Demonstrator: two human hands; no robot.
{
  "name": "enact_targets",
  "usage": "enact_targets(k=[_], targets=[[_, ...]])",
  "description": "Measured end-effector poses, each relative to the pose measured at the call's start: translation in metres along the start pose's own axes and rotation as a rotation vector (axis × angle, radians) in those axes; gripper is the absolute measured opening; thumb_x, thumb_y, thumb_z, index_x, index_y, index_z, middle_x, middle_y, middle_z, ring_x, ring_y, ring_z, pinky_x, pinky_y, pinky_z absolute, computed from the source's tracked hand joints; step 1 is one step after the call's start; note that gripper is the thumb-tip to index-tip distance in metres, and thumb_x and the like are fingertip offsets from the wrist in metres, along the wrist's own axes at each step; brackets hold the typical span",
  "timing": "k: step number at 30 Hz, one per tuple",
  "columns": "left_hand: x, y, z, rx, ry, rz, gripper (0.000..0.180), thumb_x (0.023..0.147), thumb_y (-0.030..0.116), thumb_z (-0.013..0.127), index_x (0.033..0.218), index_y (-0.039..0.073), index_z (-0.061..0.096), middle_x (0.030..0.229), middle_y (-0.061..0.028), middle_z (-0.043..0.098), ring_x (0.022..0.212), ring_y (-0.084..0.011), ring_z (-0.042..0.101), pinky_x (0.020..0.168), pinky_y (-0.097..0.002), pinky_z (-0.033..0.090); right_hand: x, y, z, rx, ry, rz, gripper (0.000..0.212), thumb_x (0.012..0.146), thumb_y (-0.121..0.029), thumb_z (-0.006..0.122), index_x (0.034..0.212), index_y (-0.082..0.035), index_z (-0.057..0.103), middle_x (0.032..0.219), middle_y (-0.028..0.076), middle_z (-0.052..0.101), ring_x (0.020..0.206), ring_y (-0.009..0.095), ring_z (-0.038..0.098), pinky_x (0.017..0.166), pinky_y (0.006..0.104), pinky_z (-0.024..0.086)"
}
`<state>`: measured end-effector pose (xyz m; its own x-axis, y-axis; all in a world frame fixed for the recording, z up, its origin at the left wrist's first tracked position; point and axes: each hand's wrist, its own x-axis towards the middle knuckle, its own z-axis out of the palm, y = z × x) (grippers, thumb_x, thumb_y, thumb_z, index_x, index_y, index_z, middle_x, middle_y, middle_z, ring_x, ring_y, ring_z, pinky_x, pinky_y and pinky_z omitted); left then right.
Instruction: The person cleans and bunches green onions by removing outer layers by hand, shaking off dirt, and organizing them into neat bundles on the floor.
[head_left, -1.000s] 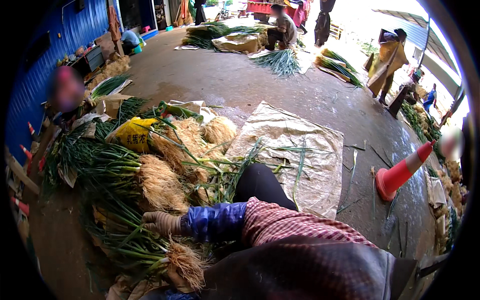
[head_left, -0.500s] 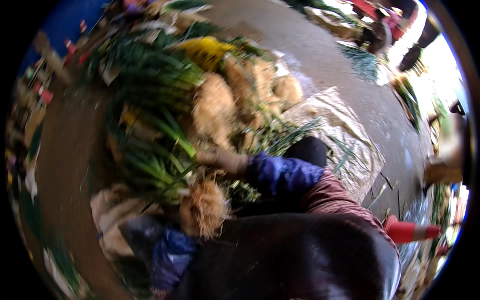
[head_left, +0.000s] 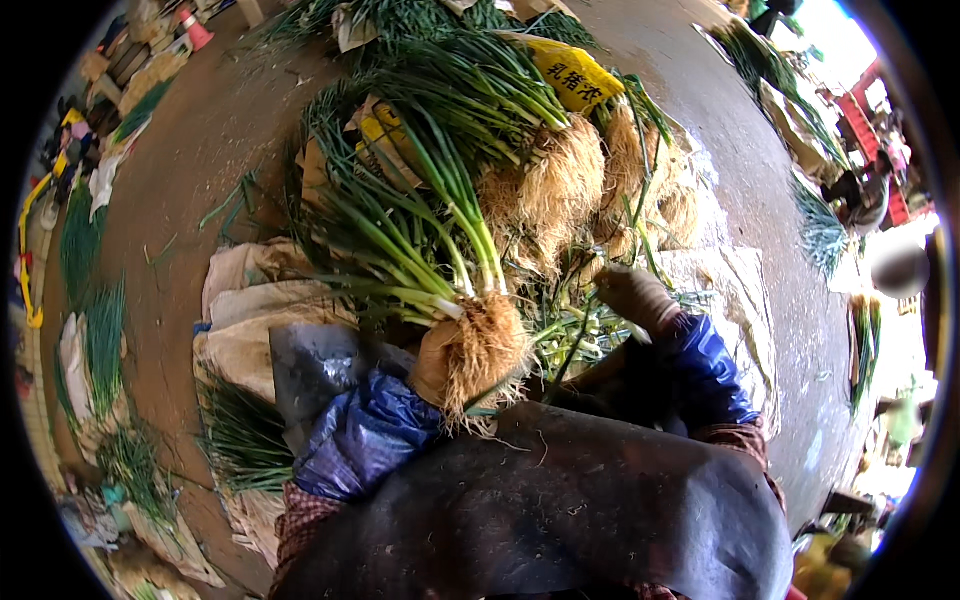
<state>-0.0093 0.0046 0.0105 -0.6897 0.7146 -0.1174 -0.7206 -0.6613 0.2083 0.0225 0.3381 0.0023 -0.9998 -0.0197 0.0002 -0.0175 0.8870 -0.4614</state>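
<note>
My left hand (head_left: 432, 366), gloved, is wrapped round the root end of a bunch of green onions (head_left: 470, 270). Its tangled, tan roots (head_left: 488, 350) spill over the fingers toward my lap, and the green leaves point away to the upper left. My gloved right hand (head_left: 636, 296) is apart from that bunch, over the loose trimmings, with its fingers curled. A thin green leaf (head_left: 577, 345) runs down from near its fingertips; whether the fingers grip it I cannot make out. Just beyond lies a pile of green onions (head_left: 480, 90) with thick root clumps (head_left: 560, 185).
A dark apron (head_left: 560, 510) covers my lap. Pale woven sacks (head_left: 715, 280) lie under the pile and on both sides. A yellow bag (head_left: 575, 75) rests on the pile. More onion bunches (head_left: 235, 440) lie at the left, and a traffic cone (head_left: 194, 28) stands far left.
My right hand has moved right, away from the bunch held in my left hand. The left hand with the bunch appears farther right, and the whole view has turned.
</note>
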Motion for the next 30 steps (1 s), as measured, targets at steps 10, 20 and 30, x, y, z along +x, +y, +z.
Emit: enact_targets(k=[10, 20, 30], targets=[[0.001, -0.001, -0.002, -0.058, -0.249, -0.314, 0.039, 0.085, 0.014, 0.058, 0.119, -0.004, 0.054, 0.106, -0.0164, 0.064, 0.093, -0.0226, 0.066, 0.083, -0.0332, 0.056, 0.171, -0.121, 0.056, 0.235, -0.129, 0.219, 0.03, 0.09, -0.031, 0.062, 0.099, -0.003, 0.068, 0.081, 0.01, 0.066, 0.072, 0.023, 0.058, 0.066, 0.0386, 0.047], [0.018, -0.032, -0.023, -0.235, -0.076, -0.232, 0.032, 0.088, 0.01, 0.05, 0.114, -0.006, 0.06, 0.102, -0.0208, 0.066, 0.087, -0.0278, 0.068, 0.082, -0.0394, 0.056, 0.111, -0.065, 0.046, 0.732, 0.449, -0.335, 0.013, 0.089, -0.014, 0.064, 0.096, -0.005, 0.069, 0.096, 0.009, 0.069, 0.082, 0.014, 0.063, 0.073, 0.0281, 0.056], [0.029, -0.019, -0.037, -0.346, -0.122, -0.227, 0.024, 0.09, 0.01, 0.049, 0.106, -0.004, 0.06, 0.097, -0.0171, 0.062, 0.089, -0.0278, 0.062, 0.085, -0.0402, 0.051, 0.049, -0.057, -0.027, 0.408, 0.896, -0.33, 0.022, 0.093, -0.02, 0.061, 0.103, 0.0, 0.062, 0.089, 0.012, 0.065, 0.068, 0.021, 0.06, 0.055, 0.0328, 0.05]])
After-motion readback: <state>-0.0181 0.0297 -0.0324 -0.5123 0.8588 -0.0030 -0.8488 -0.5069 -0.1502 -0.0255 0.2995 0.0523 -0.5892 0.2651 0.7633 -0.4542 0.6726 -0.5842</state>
